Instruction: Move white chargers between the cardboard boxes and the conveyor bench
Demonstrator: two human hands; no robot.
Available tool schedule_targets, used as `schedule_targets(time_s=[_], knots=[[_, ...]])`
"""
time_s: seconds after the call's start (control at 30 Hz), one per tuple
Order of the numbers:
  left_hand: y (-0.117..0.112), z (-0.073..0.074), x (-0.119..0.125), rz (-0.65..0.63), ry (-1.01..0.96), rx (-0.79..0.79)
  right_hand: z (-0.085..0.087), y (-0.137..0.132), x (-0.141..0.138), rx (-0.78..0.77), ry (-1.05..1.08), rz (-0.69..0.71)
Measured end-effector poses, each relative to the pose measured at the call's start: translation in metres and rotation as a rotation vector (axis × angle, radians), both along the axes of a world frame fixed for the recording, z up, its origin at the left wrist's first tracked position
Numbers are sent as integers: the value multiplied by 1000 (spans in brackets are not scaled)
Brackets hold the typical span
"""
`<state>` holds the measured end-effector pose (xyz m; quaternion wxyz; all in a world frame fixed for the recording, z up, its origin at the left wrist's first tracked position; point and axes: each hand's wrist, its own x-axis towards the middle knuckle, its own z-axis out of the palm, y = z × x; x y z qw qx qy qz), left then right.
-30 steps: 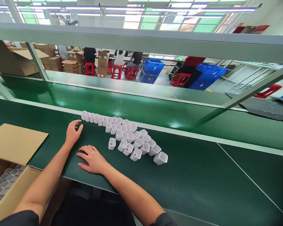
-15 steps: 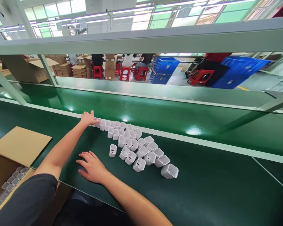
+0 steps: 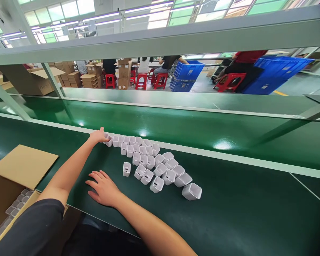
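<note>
Many small white plastic cases, open at the top and some with a slot in the bottom, stand in slanting rows on the dark green bench. At the far left end of the back row is my left hand. Its thumb presses on a tilted white case, and its fingers curl out of sight around the end cases. Flat over the bench nearer to me lies my right hand, fingers spread and holding nothing. A single white case stands just right of it.
At the left, an open cardboard box holds rows of similar pieces. Beyond the white rail runs a shiny green belt. A metal beam crosses above it. Farther off are seated people, red stools and blue crates.
My left hand's fingers have curled down from a raised, spread pose, and the case at its thumb now tilts. My right hand stays put. The view has shifted slightly.
</note>
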<state>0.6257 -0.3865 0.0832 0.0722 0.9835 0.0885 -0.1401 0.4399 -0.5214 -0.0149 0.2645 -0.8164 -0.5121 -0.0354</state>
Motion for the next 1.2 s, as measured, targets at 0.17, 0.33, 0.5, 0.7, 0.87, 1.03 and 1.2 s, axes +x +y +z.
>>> schedule_targets(time_s=[0.17,0.33,0.5,0.7,0.87,1.03,1.2], knots=[[5,-5,-5,1,-73,-126,0,0,0,1,8,-6],[25,4,-31,-63,-164,-474,-2,-1,0,17,9,-10],[39,12,-98,-27,-310,-1272,-4,-1,0,55,-1,-4],[25,-4,-175,198,-329,-2153,3,-5,-3,367,40,-66],[28,-22,-210,324,-270,-2221,51,-18,-10,802,-191,-209],[36,-38,-237,401,-219,-2277,97,-3,-6,497,-339,-24],[49,-59,-249,479,-255,-2308,101,24,-3,437,-288,140]])
